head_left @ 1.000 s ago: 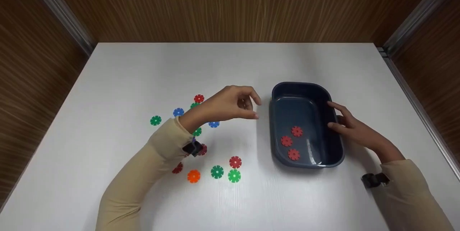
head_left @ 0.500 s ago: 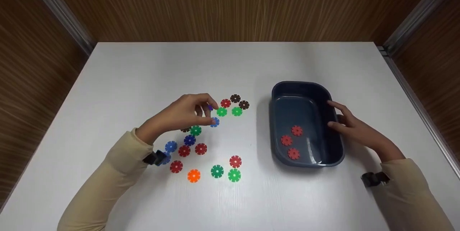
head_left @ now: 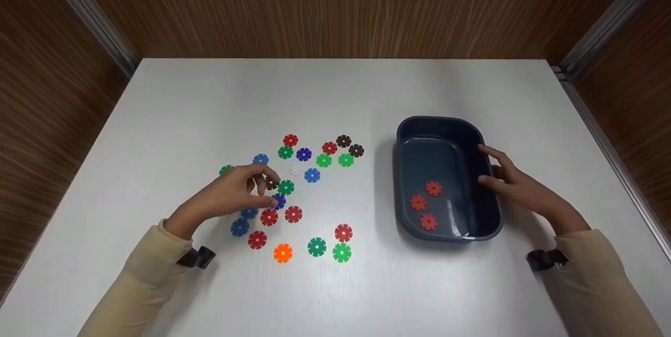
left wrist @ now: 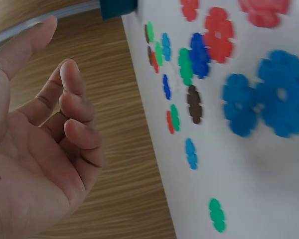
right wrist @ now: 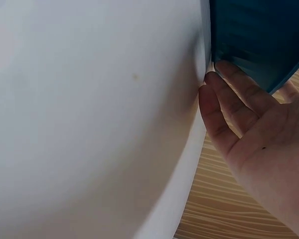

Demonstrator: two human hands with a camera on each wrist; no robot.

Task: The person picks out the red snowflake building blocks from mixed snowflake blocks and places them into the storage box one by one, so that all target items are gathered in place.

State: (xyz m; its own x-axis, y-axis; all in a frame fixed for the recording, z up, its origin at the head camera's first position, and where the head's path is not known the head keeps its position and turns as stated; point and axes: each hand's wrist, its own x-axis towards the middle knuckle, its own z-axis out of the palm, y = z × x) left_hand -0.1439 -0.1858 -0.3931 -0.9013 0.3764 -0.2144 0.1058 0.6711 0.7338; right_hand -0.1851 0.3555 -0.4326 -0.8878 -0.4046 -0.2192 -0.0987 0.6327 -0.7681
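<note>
My left hand hovers over the left group of notched plastic discs, thumb apart from its loosely bent fingers. The left wrist view shows that hand holding nothing. Closest to its fingertips are a dark blue disc, a brown disc and a green disc. On the right, my right hand holds the side rim of a dark blue plastic bin, with several fingers against the outer wall in the right wrist view. Inside the bin lie three red discs.
More discs lie flat on the white table, among them an orange disc, a light green disc and a pale white disc. Brown wood-grain panels enclose the table at the back and sides.
From near the bin, my left hand has moved left and toward me over the discs, uncovering several of them. My right hand and the bin stay in place.
</note>
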